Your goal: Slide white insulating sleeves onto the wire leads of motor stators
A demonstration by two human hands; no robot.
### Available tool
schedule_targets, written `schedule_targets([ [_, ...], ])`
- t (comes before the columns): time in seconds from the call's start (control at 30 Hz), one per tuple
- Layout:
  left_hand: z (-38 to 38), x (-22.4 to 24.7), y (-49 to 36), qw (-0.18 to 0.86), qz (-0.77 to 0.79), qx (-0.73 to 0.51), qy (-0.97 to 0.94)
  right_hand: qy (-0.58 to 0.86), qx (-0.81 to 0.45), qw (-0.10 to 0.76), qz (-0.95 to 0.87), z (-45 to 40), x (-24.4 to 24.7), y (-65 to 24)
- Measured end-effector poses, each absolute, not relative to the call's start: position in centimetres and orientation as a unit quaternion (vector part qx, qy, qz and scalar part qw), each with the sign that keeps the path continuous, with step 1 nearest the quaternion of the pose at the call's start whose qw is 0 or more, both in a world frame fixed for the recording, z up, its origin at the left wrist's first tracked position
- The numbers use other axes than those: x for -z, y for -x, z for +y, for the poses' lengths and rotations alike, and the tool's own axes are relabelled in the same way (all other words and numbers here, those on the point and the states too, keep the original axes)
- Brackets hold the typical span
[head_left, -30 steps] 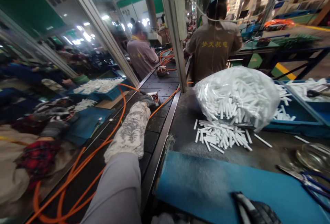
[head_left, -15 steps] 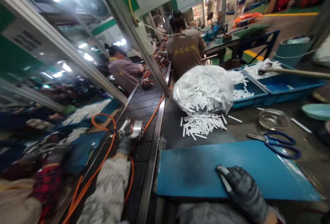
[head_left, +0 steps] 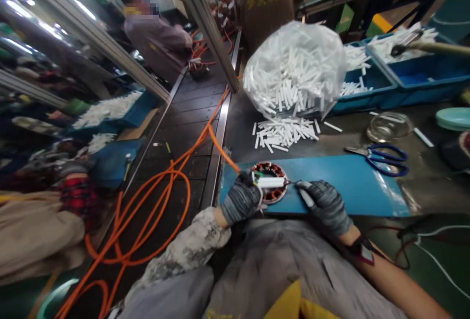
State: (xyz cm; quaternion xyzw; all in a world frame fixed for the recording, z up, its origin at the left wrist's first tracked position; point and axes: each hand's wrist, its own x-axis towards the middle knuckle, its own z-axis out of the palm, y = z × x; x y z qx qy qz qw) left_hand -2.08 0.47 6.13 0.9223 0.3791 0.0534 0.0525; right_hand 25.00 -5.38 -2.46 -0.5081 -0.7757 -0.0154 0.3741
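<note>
A ring-shaped motor stator [head_left: 274, 195] with copper windings lies on the blue mat [head_left: 352, 189] in front of me. My left hand [head_left: 242, 197], in a grey glove, closes on its left side, where an orange cable [head_left: 220, 147] meets it. White tubing [head_left: 270, 182] lies across the ring's opening. To the right of the stator, my gloved right hand [head_left: 326, 205] is closed around a slim white stick-like piece [head_left: 305, 197]. Its dark tip points towards the stator; the exact kind cannot be made out.
Loose white tubes [head_left: 286, 134] lie before a clear bag of tubes [head_left: 293, 71]. Blue-handled scissors [head_left: 387, 159] and a glass dish [head_left: 389, 125] sit right, blue bins [head_left: 370, 91] behind. Orange cable loops cover the conveyor [head_left: 198, 152] at left. Co-workers [head_left: 157, 47] are nearby.
My left hand has brought the stator from the conveyor onto the blue mat, its orange cable trailing. My right hand keeps the white piece, beside the stator. The view has tilted down.
</note>
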Motion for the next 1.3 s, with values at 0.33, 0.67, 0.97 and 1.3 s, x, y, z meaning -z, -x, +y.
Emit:
schedule_targets([
  [0.33,1.9,-16.3,0.1,0.094,0.357,-0.177,-0.912,0.545,-0.247,0.487,-0.636,-4.0,-0.1,-25.5],
  [0.67,5.6,-14.8,-5.2,0.099,0.420,0.262,-0.863,0.597,-0.148,0.418,-0.668,-3.0,-4.2,-23.6],
  [0.97,6.8,-14.4,-5.9,0.143,0.391,0.292,-0.861,0.549,-0.111,0.419,-0.715,-6.8,-3.7,-22.1],
  [1.3,5.2,-11.9,-3.7,0.082,0.393,0.135,-0.906,0.515,-0.401,0.437,-0.618,-3.4,-1.9,-25.7],
])
